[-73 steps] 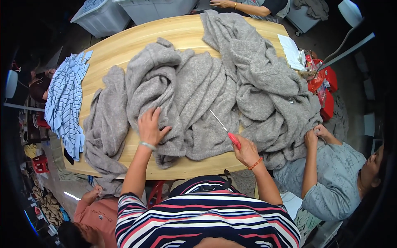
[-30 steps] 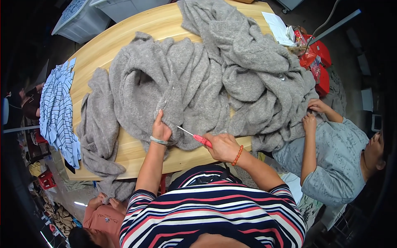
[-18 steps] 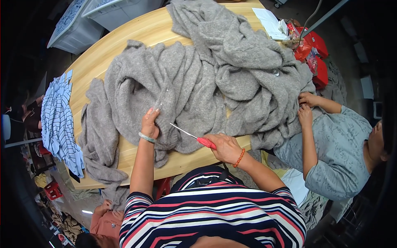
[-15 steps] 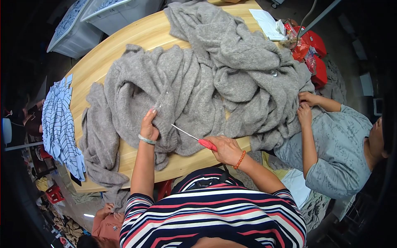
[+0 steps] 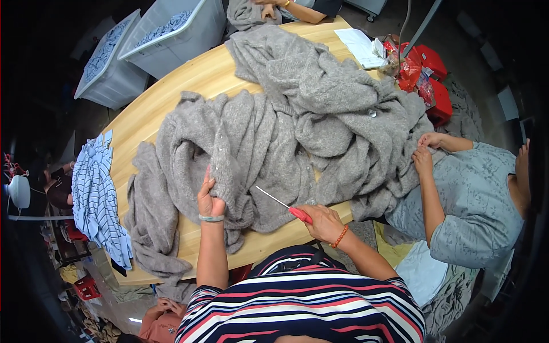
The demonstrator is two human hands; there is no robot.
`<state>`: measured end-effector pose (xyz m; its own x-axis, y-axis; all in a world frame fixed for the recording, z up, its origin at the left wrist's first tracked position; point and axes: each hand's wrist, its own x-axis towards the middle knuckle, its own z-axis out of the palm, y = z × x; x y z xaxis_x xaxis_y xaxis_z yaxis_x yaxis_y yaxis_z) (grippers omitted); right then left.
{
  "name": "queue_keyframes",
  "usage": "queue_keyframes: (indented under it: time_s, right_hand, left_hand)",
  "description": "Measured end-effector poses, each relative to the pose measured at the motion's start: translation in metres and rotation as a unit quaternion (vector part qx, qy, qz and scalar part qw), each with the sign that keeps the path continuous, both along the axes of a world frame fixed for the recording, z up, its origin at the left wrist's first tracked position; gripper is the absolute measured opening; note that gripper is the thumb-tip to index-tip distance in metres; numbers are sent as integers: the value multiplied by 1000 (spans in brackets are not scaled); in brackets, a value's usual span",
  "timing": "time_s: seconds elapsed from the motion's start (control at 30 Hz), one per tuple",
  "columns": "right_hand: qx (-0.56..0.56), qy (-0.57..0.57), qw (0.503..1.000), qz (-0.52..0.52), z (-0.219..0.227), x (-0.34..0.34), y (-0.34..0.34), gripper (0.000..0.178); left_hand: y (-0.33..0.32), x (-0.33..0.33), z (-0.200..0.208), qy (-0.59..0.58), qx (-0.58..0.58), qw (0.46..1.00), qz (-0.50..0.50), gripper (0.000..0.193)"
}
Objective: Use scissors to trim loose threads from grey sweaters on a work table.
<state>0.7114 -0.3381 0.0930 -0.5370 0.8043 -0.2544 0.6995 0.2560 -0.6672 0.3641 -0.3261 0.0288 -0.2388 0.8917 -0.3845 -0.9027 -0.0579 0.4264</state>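
A grey knitted garment [image 5: 191, 134] with small buttons down an edge lies bunched on the table in front of me. My left hand [image 5: 210, 199] is closed on that buttoned edge, its fingers partly behind the fabric. In my right hand [image 5: 326, 223], over the table's near edge, is a red-handled tool [image 5: 277, 200] with a long, thin metal shaft. Its tip points up and left toward the garment without touching my left hand. Whether the shaft is one piece or closed blades, I cannot tell. Another heap of grey knitwear [image 5: 343, 86] stretches to the right.
Striped blue cloth [image 5: 94, 194] hangs over the left end of the wooden table [image 5: 146, 106]. White bins [image 5: 183, 48] of blue cloth stand beyond. At the right a co-worker's hands [image 5: 426, 151] touch the knitwear; another person's arm [image 5: 303, 10] is at the far edge. Red stools [image 5: 440, 103] stand far right.
The whole view has shifted, so the table sits lower and further right. Another person's arm and some grey knitwear now show at the far edge. Both my hands keep their holds.
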Motion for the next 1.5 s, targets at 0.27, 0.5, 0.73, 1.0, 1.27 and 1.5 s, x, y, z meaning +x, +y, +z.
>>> queue_keyframes:
  time_s: [0.27, 0.5, 0.73, 1.0, 1.27, 1.5]
  right_hand:
    - [14, 17, 1000, -12, 0, 14, -5, 32]
    - [10, 8, 1000, -17, 9, 34, 4, 31]
    - [42, 23, 998, -28, -21, 64, 6, 31]
    - [42, 11, 998, -39, -6, 92, 20, 28]
    - [47, -13, 999, -24, -18, 110, 30, 31]
    - [34, -27, 999, -3, -20, 114, 32, 32]
  left_hand:
    - [5, 9, 17, -7, 29, 1000, 4, 67]
    - [21, 30, 20, 2, 32, 999, 21, 66]
    - [39, 59, 24, 24, 12, 999, 35, 66]
    - [50, 78, 6, 42, 42, 997, 42, 66]
    - [54, 91, 1, 24, 47, 997, 63, 69]
    - [50, 97, -8, 23, 51, 996, 72, 70]
